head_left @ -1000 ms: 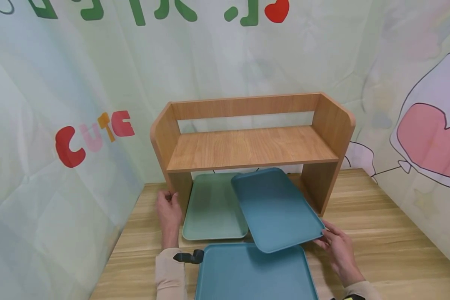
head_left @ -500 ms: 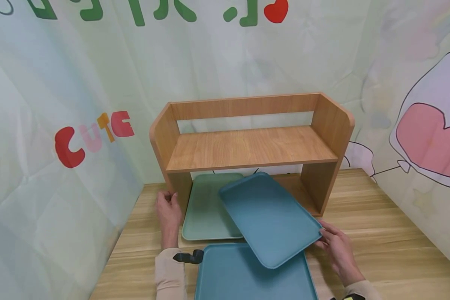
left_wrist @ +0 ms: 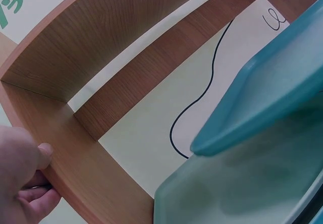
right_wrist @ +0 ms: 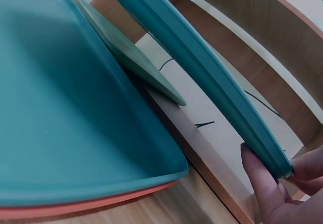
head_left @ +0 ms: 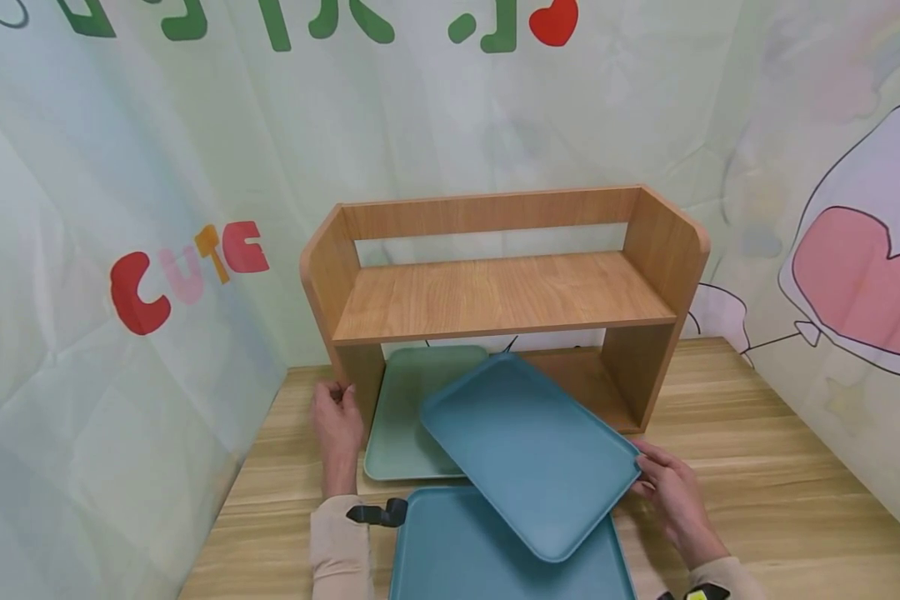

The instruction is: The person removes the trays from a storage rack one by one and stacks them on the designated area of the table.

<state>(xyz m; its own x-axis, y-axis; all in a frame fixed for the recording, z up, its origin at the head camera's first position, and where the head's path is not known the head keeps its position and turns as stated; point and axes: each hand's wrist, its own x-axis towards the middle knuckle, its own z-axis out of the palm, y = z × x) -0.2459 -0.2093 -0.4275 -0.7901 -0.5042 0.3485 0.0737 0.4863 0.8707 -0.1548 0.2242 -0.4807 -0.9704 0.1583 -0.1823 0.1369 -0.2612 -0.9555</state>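
Observation:
My right hand point(head_left: 675, 496) pinches the right corner of a blue tray point(head_left: 532, 454), thumb on one face and fingers on the other. The tray is raised and tilted, overlapping a green tray point(head_left: 408, 417) and a second blue tray point(head_left: 442, 554) below. At the left, my left hand point(head_left: 337, 425) grips the front edge of the wooden shelf's point(head_left: 502, 296) side panel; its thumb lies on the inner face in the left wrist view. The green tray sits in the shelf's lower level, against the left panel, its front jutting out. Part of it is hidden by the held tray.
In the right wrist view, an orange-red rim point(right_wrist: 101, 202) shows beneath the lower blue tray. The wooden table point(head_left: 750, 433) carries everything. Printed cloth point(head_left: 495, 125) hangs behind the shelf and on both sides.
The held blue tray has turned, its far end swinging left and its near corner coming toward me, covering more of the green tray. My right hand shifted slightly left; my left hand stayed.

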